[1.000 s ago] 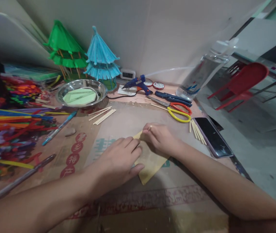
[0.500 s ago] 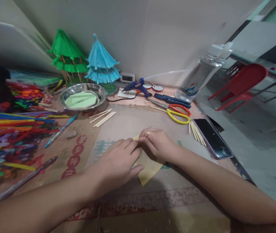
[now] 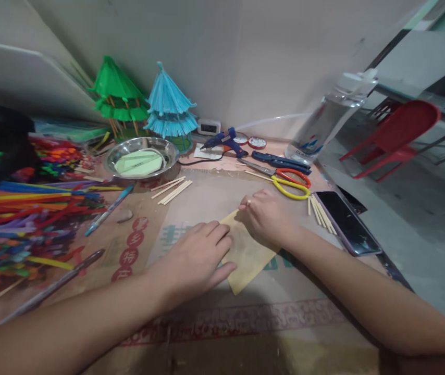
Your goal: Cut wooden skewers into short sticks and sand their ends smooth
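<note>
A yellow sheet, paper or thin cloth, lies turned cornerwise on the cardboard work surface in front of me. My left hand rests flat over its left edge, fingers extended and the thumb apart. At the sheet's upper right side, my right hand is curled closed with the fingertips together. Whatever those fingers hold, if anything, is hidden. Beyond the hands lie short wooden sticks and scissors with red and yellow handles.
Colourful pipe cleaners crowd the left side. A metal bowl, a blue glue gun and two small pagoda models, green and blue, stand at the back. A phone and a water bottle are on the right.
My right hand has moved right and slightly away from my left hand, uncovering more of the yellow sheet. My left hand stays on the sheet. The view has shifted slightly.
</note>
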The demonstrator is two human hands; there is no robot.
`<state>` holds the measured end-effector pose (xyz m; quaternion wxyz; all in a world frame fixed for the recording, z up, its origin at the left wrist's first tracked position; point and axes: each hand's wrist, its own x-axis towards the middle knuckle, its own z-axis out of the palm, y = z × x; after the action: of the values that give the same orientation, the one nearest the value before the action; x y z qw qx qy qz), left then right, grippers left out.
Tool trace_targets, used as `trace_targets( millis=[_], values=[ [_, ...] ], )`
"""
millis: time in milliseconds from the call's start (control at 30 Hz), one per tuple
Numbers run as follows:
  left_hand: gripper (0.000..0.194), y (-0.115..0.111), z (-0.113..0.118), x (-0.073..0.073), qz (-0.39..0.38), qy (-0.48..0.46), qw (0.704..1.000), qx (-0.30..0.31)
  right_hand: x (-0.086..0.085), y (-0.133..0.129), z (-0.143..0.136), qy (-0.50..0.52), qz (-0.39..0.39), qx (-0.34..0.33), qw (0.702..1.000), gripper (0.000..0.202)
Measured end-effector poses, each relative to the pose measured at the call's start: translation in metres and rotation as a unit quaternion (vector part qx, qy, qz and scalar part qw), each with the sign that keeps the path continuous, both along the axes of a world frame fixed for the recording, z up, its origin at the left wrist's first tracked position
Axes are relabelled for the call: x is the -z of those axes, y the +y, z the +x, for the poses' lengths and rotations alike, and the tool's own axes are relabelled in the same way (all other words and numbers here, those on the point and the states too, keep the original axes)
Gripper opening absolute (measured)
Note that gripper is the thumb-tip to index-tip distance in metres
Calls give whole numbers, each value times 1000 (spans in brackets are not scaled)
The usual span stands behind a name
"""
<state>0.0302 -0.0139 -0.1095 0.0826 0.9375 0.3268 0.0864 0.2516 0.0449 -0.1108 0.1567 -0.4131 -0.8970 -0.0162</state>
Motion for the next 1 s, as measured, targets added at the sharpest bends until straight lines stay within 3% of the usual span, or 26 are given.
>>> trace_targets(
  millis=[100, 200, 300, 433, 567, 733, 833, 1000],
  values=[
    [38, 1, -1, -2, 2, -16, 1000, -2, -3, 2, 3, 37, -14, 4, 999, 30],
    [33, 8, -3, 0, -19, -75, 997, -10, -15, -3, 3, 212, -90, 49, 972, 32],
    [24, 17, -6, 3, -70, -171, 983, -22, -32, -13, 1, 374, -204, 65, 902, 41],
    [23, 21, -8, -4, -75, -226, 970, -52, -44, -31, -6, 484, -347, 37, 803, 45],
    [23, 6, -8, -28, -87, -287, 951, -73, -46, -48, -17, 533, -447, 18, 718, 42],
    [17, -20, -10, -63, -224, -360, 903, -72, -56, -67, -26, 593, -504, -7, 628, 40],
    [16, -27, -13, -74, -251, -361, 895, -74, -62, -74, -30, 613, -506, -29, 605, 38],
    [14, -31, -16, -76, -279, -366, 885, -68, -64, -80, -33, 631, -507, -22, 587, 39]
  ],
)
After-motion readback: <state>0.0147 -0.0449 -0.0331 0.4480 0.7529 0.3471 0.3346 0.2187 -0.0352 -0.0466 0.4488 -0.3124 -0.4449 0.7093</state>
